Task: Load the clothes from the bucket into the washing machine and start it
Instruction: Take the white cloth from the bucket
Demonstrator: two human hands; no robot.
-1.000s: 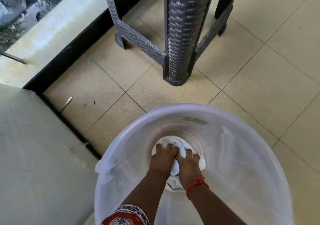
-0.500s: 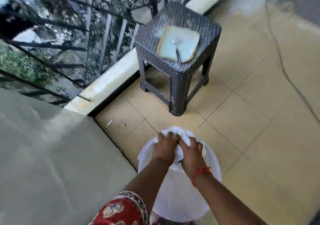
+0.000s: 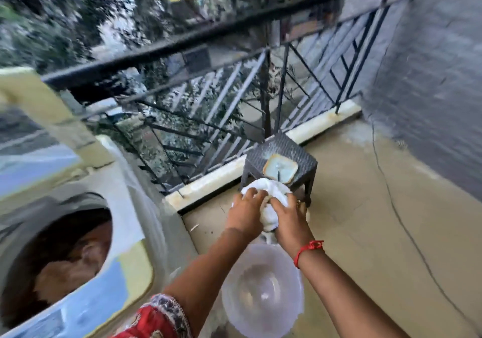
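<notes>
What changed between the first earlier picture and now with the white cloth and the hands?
The white cloth, gripped at the bottom of the bucket a second ago, has been lifted clear above its rim. The view has swung up, bringing the washing machine into sight on the left. Unchanged: the left hand and right hand still clutch the cloth together, and the bucket stays on the floor.

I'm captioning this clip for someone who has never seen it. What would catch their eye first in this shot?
Both hands, the left hand and the right hand, grip a bunched white cloth at the centre, lifted above the clear plastic bucket on the floor. At the lower left gapes the washing machine's round opening, blurred. Behind the cloth, a dark woven stool stands against the balcony railing.
</notes>
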